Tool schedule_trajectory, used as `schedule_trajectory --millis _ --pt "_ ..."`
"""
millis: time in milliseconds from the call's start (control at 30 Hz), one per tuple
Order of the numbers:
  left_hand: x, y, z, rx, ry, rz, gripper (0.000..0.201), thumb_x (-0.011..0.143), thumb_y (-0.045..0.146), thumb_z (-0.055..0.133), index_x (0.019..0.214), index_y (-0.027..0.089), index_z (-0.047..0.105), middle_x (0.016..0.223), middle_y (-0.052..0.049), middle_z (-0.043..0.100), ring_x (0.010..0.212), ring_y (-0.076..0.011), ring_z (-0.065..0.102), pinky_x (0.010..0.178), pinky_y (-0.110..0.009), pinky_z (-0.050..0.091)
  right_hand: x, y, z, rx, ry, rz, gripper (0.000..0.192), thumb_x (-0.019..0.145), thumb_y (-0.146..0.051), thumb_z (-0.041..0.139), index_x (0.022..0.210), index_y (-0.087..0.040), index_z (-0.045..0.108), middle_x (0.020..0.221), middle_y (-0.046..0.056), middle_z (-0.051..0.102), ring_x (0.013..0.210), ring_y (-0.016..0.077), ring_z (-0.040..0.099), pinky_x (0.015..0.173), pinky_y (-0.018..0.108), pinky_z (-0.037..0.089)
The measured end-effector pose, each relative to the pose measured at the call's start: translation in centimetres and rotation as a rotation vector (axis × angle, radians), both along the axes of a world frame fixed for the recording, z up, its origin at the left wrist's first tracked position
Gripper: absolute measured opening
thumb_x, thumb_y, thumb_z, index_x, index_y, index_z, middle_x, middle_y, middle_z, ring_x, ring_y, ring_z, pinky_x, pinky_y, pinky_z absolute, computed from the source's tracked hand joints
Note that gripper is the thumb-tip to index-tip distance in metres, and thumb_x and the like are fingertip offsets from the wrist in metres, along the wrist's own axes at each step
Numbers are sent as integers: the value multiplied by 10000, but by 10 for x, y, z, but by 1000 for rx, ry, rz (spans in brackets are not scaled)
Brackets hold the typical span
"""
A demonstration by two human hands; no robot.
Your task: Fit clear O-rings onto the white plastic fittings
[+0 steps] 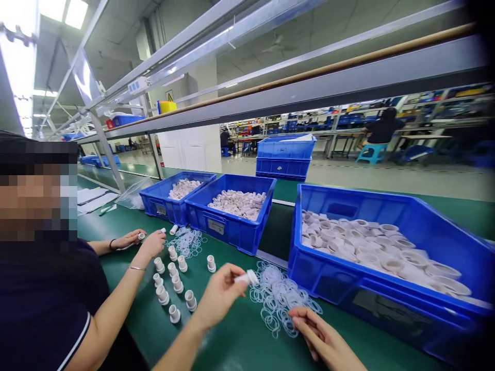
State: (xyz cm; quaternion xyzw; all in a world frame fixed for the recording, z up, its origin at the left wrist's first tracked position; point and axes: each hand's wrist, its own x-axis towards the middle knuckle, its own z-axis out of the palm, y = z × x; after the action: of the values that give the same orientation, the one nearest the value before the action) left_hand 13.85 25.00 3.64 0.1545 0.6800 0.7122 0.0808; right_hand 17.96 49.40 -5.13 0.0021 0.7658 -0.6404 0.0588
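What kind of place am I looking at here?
Most likely a factory assembly line: blue bins full of white plastic parts, a long green workbench, and a co-worker beside rows of small white fittings.

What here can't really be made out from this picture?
- Head view: under the right hand, the fingertips lie on the pile of clear rings; whether one is pinched cannot be told.
- The left hand covers part of the small white fitting, so its full shape is hidden.
- The near blue bin blurs toward the right edge.
- The label on the middle bin is too small to read.
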Motion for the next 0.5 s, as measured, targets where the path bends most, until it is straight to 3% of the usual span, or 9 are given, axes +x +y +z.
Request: schedule_trajectory --millis 100,167,300,500 --pt "-24 -51 25 -437 336 242 175 876 320 548 990 200 606 960 -34 613 848 -146 554 787 -280 460 3 -3 0 40 5 27 499 781 -708 560 930 -236 625 704 -21 526 561 128 466 477 217 415" --pt "-41 -79 32 -747 478 331 175 891 242 474 1012 206 595 1033 -52 607 934 -175 557 843 -310 460 5 -7 1 56 20 8 475 797 -689 551 927 -239 628 717 -16 545 576 129 469 465 209 397" --pt "-67 -104 20 -1323 489 251 283 859 109 397 1064 171 581 1117 -112 608 1098 -245 531 910 -365 446 7 -9 1 44 28 -4 451 802 -673 555 918 -245 632 724 -10 564 583 135 472 467 215 392" --pt "-86 -96 -9 -1536 463 92 316 784 44 459 1030 140 633 1060 -156 673 1068 -318 579 902 -426 414 6 -4 -3 33 23 77 461 823 -685 532 929 -244 618 764 -2 564 620 150 463 500 235 383"
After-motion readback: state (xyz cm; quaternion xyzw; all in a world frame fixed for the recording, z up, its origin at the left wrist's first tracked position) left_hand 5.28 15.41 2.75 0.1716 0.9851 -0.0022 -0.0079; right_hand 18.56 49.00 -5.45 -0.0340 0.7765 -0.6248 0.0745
